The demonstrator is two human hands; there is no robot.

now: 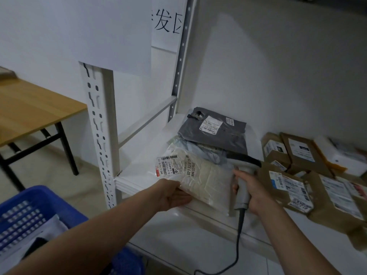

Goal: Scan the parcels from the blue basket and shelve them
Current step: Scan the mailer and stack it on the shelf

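A clear plastic parcel (206, 179) with cream contents and a white label lies on the white shelf (147, 169). My left hand (172, 195) grips its near edge. In my right hand (252, 193) is a grey corded barcode scanner (243, 175), its head held over the parcel's far right corner. Behind the parcel a dark grey bagged parcel (216, 133) rests on a bluish one. The blue basket (27, 215) sits at the lower left with white and dark items inside.
Several brown cardboard parcels (297, 155) with labels crowd the shelf's right side, next to a white box (349, 159). A perforated white upright post (99, 135) frames the shelf's left. A wooden table (29, 110) stands further left. The scanner cable (238, 245) hangs down in front.
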